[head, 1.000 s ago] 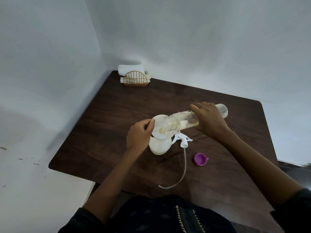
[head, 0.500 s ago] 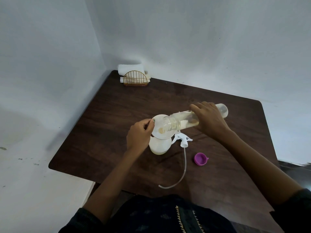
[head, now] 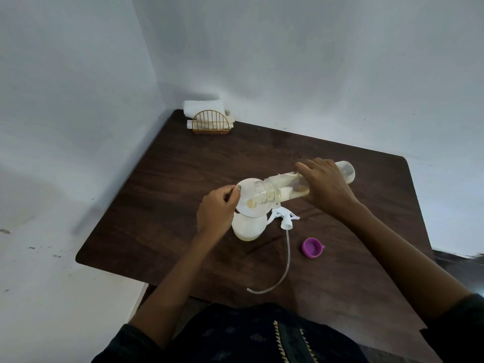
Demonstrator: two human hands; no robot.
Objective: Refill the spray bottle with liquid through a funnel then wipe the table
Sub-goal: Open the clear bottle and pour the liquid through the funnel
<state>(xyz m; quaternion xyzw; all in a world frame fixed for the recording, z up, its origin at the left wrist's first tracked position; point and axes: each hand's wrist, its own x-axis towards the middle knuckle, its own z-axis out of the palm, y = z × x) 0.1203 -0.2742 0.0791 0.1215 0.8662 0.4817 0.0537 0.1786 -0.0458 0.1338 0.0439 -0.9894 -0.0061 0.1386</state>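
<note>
A dark wooden table (head: 162,205) fills the corner of the room, and the work sits near its middle. The right hand (head: 326,187) grasps a clear refill bottle (head: 277,191), tipped nearly flat with its open mouth over a white funnel (head: 250,199). The left hand (head: 217,209) pinches the funnel's rim to steady it. The funnel stands in the neck of the white spray bottle (head: 248,227), which stands upright on the table and shows yellowish liquid at its base. Only a little liquid seems left in the refill bottle, so the pour looks close to done. The spray head (head: 284,217) with its long tube lies just beside the spray bottle, not yet screwed back on, and a purple cap (head: 311,247) lies near it. Wiping has not begun: the folded cloths (head: 204,108) sit by a wire holder (head: 210,123) at the far corner.
</note>
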